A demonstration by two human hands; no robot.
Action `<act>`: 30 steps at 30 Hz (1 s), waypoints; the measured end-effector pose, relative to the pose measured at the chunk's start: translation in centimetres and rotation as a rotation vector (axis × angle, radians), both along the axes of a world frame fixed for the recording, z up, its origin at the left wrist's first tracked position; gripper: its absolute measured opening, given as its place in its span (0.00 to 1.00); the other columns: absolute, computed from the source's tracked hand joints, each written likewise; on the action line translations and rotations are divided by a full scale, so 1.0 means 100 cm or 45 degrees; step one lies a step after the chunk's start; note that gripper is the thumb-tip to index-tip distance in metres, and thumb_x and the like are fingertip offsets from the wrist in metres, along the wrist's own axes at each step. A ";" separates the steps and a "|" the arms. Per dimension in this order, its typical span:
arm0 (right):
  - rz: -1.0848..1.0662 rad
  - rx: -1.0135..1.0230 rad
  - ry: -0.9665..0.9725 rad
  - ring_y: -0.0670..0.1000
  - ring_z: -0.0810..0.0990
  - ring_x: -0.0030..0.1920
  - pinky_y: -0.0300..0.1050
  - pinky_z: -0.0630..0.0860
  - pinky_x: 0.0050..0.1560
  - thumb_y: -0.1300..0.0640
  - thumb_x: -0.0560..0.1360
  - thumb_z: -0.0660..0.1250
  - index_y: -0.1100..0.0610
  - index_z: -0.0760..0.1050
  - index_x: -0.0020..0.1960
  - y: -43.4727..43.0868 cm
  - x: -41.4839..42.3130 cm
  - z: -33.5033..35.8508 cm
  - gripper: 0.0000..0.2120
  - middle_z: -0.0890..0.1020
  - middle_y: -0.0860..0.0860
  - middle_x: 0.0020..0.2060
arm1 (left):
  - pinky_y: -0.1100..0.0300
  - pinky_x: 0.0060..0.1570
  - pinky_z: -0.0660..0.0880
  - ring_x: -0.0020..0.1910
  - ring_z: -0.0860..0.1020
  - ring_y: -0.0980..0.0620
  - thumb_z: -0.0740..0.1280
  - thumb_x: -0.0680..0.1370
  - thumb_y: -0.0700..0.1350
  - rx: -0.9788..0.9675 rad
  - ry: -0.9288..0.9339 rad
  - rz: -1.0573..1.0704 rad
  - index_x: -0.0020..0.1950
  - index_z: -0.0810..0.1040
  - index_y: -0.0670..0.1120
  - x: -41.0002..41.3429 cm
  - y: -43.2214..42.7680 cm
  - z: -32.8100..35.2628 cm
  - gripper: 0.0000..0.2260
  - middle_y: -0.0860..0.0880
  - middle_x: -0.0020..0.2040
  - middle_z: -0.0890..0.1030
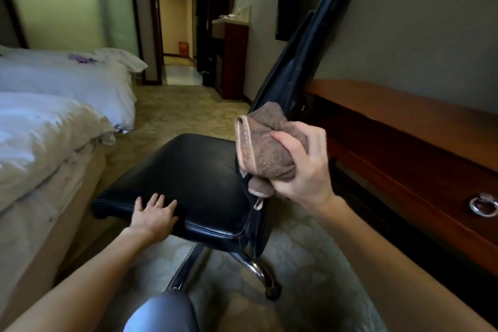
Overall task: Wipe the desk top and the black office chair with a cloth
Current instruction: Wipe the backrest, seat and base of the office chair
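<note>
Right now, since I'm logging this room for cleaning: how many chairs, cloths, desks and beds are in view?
Black office chair: 1
Brown cloth: 1
Wooden desk: 1
Beds with white bedding, near bed and far bed: 2
Total: 5

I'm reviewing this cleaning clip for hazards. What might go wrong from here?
1. The seat sits on a wheeled base. With the left hand resting flat near its edge, it may roll or swivel away.
2. The right hand holds the cloth at the backrest, which stands close by the desk. A firm push might knock the two together.
</note>
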State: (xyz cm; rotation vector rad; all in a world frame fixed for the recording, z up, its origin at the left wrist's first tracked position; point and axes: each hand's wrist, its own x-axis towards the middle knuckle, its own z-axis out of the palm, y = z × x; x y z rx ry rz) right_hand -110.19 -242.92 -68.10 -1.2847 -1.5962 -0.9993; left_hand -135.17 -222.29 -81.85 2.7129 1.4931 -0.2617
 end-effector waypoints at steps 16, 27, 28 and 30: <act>0.221 0.184 0.013 0.61 0.77 0.62 0.59 0.75 0.60 0.54 0.61 0.79 0.51 0.76 0.67 0.023 -0.086 0.021 0.35 0.76 0.56 0.64 | 0.48 0.68 0.70 0.66 0.80 0.51 0.49 0.82 0.70 -0.894 -2.117 -0.011 0.67 0.80 0.55 -0.020 -0.053 0.190 0.29 0.53 0.65 0.83; -0.160 0.578 -0.167 0.59 0.74 0.60 0.61 0.69 0.63 0.54 0.75 0.73 0.49 0.81 0.65 0.045 -0.085 0.179 0.19 0.81 0.59 0.61 | 0.54 0.67 0.74 0.64 0.80 0.55 0.49 0.86 0.62 -0.486 -2.426 -0.081 0.65 0.79 0.52 -0.066 -0.042 0.278 0.24 0.52 0.64 0.83; -0.153 0.602 -0.208 0.58 0.72 0.60 0.61 0.69 0.64 0.53 0.76 0.72 0.49 0.82 0.64 0.051 -0.094 0.190 0.17 0.82 0.58 0.61 | 0.56 0.68 0.74 0.63 0.81 0.57 0.50 0.87 0.61 -0.456 -2.442 -0.044 0.62 0.80 0.53 -0.066 -0.039 0.277 0.21 0.54 0.63 0.84; -0.128 0.647 -0.254 0.57 0.72 0.61 0.61 0.69 0.65 0.53 0.76 0.71 0.48 0.83 0.63 0.065 -0.119 0.207 0.15 0.83 0.57 0.60 | 0.62 0.61 0.78 0.56 0.83 0.62 0.53 0.87 0.59 -0.387 -2.470 0.018 0.57 0.81 0.53 -0.067 -0.033 0.272 0.18 0.58 0.54 0.86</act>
